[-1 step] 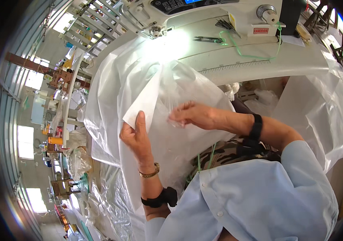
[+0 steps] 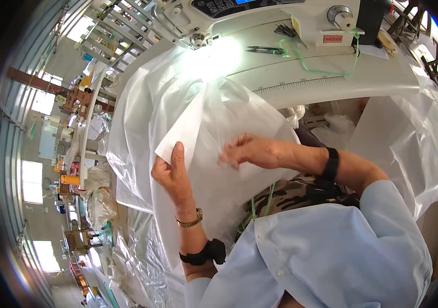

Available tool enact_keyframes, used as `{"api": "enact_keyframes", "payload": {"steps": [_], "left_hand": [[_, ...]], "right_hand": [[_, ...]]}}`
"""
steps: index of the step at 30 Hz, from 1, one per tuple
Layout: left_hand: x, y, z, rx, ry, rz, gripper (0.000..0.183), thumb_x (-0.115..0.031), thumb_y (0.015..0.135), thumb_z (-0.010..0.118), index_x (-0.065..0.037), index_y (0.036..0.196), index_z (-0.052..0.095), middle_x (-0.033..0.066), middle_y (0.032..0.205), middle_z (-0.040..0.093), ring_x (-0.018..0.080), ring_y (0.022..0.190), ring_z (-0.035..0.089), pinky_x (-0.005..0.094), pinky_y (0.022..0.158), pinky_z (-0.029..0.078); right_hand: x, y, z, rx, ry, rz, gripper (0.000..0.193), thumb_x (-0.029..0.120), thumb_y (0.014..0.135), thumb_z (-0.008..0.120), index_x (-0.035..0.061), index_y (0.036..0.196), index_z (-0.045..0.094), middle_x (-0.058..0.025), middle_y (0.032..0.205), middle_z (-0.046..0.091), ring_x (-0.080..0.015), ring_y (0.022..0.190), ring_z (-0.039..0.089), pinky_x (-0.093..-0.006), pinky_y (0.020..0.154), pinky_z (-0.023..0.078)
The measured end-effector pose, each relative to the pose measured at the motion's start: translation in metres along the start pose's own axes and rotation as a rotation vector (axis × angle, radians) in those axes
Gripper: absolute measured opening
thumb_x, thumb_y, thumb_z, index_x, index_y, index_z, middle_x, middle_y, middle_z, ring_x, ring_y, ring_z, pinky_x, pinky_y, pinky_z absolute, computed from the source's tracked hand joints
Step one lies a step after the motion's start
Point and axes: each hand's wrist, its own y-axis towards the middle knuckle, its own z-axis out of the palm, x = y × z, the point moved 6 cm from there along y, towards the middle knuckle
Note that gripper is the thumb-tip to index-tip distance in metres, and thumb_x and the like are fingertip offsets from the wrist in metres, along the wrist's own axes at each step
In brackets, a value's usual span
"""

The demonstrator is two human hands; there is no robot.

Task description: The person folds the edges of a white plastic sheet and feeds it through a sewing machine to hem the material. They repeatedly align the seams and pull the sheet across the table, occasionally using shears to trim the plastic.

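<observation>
Between the thumb and fingers of my left hand [image 2: 172, 174] is the lower end of a white textured strip [image 2: 180, 132]. That strip runs up toward the brightly lit needle area of a white sewing machine [image 2: 275, 25]. Beside and beneath it spreads a large translucent plastic sheet [image 2: 252, 115], gathered in folds near the needle and draped over the front edge. My right hand [image 2: 244, 150] is over the sheet, to the right of the strip. Its fingertips are smeared by motion, so whether they pinch the plastic cannot be made out. Glare hides the presser foot.
Black thread snips [image 2: 265, 50] and a loose green cord [image 2: 306, 64] lie on the machine bed, behind a ruler scale [image 2: 301, 83]. More plastic sheeting [image 2: 409, 149] hangs at the right. Cluttered shelves [image 2: 88, 123] stand at the left.
My right hand has shifted slightly right and down, its fingers more blurred. The left hand, still on the strip, has moved a touch left.
</observation>
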Motion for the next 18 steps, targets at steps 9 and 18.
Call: {"api": "enact_keyframes", "payload": {"steps": [9, 18], "left_hand": [[-0.012, -0.018, 0.024, 0.280, 0.068, 0.054, 0.015, -0.009, 0.088, 0.073, 0.004, 0.090, 0.065, 0.0023, 0.073, 0.062, 0.0080, 0.068, 0.053, 0.0264, 0.060, 0.044], [0.014, -0.054, 0.043, 0.425, 0.118, -0.103, 0.013, -0.007, 0.091, 0.066, 0.000, 0.086, 0.056, 0.0065, 0.067, 0.051, 0.0131, 0.059, 0.046, 0.0307, 0.055, 0.042]], "right_hand": [[0.031, -0.054, 0.032, 0.147, -0.230, -0.103, 0.022, 0.022, 0.096, 0.064, 0.0031, 0.085, 0.065, -0.0032, 0.084, 0.070, -0.0131, 0.080, 0.066, -0.0311, 0.083, 0.051], [0.025, -0.063, 0.046, 0.027, -1.310, -0.324, 0.026, 0.020, 0.098, 0.059, 0.0006, 0.081, 0.057, -0.0068, 0.056, 0.056, -0.0190, 0.052, 0.060, -0.0320, 0.055, 0.048]]}}
